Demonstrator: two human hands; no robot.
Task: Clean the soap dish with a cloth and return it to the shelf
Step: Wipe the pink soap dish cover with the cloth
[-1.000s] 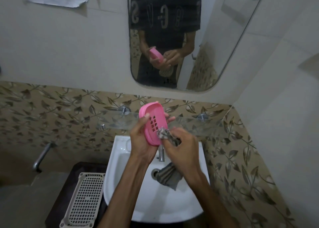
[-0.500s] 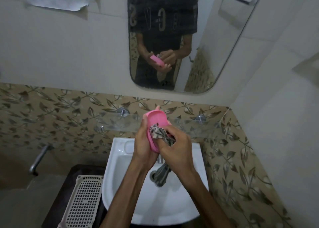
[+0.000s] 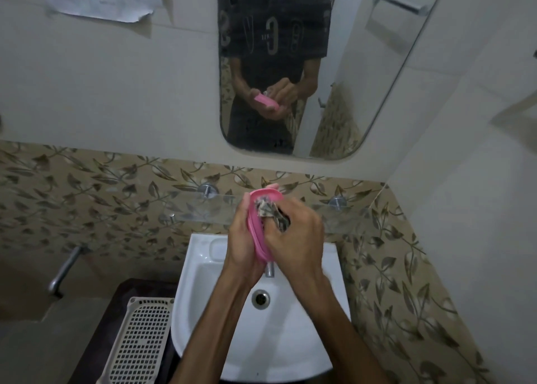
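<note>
- Right now the pink soap dish is off the shelf, held on edge above the back rim of the white sink, just in front of the glass shelf.
- Its grip looks modest: the left hand wraps the dish from the left, fingers curled behind it and thumb on the near edge. A hard push from the other side could twist the dish loose, and it would likely fall into the basin (or bounce off the rim to the floor).
- On the other side, the right hand has its fingers bunched tight around the patterned cloth, pressing it into the upper part of the dish. If the wad slackens it could slip out and drop toward the drain.
- Wet plastic, if it is wet, would make both slips likelier; I cannot tell from this view.
- Since the hands work close to the shelf's front edge, a wide wiping stroke could knock a knuckle or the dish against the glass.
- Later, setting the dish too near that front edge could leave it liable to slide off.
</note>
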